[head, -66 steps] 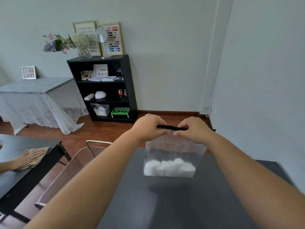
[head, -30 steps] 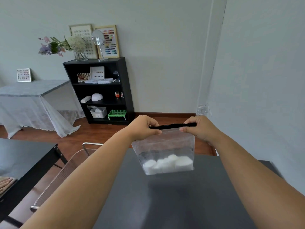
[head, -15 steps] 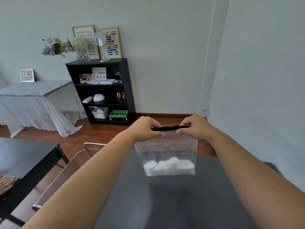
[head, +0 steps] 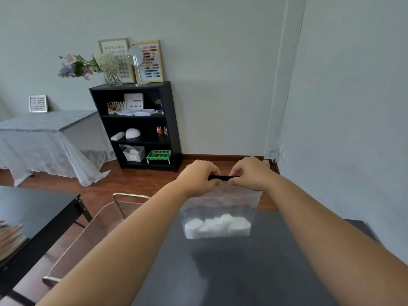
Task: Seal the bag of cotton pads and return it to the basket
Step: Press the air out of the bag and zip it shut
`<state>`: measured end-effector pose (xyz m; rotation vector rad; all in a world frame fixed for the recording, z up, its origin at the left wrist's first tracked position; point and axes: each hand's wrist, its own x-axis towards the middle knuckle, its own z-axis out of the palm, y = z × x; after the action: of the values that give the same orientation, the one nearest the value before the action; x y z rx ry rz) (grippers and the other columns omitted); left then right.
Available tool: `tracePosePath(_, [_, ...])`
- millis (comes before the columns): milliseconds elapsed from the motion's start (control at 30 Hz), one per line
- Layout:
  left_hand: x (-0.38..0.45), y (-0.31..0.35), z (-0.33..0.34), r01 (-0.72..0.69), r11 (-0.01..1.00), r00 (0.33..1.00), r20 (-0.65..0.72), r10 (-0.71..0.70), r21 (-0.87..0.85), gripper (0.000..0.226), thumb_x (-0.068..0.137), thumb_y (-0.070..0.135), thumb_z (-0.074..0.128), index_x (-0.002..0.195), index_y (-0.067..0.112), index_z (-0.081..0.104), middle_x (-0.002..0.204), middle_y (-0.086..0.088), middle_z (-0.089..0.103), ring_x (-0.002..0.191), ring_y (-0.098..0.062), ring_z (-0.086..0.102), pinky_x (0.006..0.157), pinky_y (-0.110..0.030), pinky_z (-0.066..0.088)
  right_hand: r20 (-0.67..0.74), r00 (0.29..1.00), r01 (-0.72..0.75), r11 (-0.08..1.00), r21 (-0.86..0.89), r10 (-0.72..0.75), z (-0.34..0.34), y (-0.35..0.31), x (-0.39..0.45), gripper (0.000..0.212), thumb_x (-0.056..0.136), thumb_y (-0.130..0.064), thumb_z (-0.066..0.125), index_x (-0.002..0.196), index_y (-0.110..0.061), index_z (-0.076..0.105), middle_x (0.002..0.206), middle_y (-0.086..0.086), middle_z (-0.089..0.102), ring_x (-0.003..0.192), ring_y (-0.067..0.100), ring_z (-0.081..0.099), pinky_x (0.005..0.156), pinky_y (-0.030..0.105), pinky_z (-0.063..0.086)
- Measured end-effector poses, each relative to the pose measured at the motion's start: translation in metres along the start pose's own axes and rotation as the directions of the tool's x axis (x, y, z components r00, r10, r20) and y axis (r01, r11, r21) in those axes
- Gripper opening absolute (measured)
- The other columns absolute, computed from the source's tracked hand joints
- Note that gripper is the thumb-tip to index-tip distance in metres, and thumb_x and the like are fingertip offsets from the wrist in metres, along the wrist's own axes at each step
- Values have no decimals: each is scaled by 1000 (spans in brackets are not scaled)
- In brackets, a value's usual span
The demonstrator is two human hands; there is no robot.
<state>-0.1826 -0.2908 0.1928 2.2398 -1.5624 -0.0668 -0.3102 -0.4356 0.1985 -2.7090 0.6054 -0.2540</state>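
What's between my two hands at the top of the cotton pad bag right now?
In the head view, a short stretch of the bag's black zip strip spans the gap between the left hand and right hand, both pinching it.

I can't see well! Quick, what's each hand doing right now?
Left hand: closed, pinching the black seal strip of the bag of cotton pads.
Right hand: closed, pinching the same strip.

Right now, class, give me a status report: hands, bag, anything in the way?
Left hand and right hand both pinching the bag at its black strip. Bag held above the table. Nothing in the way.
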Motion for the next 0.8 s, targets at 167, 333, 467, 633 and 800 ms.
tracePosePath(167, [-6,-1,-2,26,999,999,-28,-27,-24,9,81,39,69,85,31,72,81,11,66,78,-12,61,69,-34,54,-22,1000,23,1000,-2,-23,4,-5,1,17,78,-42,66,62,-44,60,84,-13,68,92,10,55,76,36,25])
tracePosePath(333, [-11,-1,-7,44,998,997,-54,-46,-37,11,79,39,69,82,29,73,78,11,65,76,-12,61,68,-37,54,-50,996,77,997,-19,-78,10,-12,3,17,84,-40,60,69,-44,55,93,-13,65,97,10,44,77,35,20])
tracePosePath(467, [-17,-2,-9,36,999,995,-91,-39,-29,10,76,36,69,80,27,71,78,10,64,77,-12,60,69,-39,53,-72,992,108,994,12,-107,15,-17,1,10,85,-39,59,76,-43,59,92,-15,64,98,8,42,78,34,20])
tracePosePath(633, [-25,-5,-7,47,999,993,-108,-48,-9,8,76,33,69,81,27,71,81,9,66,80,-13,60,72,-37,52,-61,990,134,989,65,-130,20,-20,-3,11,82,-40,63,73,-44,60,89,-17,63,98,9,43,84,37,25])
tracePosePath(800, [-33,-9,-6,31,999,995,-99,-29,13,10,82,36,67,86,27,72,85,10,66,80,-14,60,71,-33,50,-108,983,151,988,45,-145,28,-24,-5,8,84,-40,61,75,-41,61,85,-18,59,95,9,44,81,36,22])
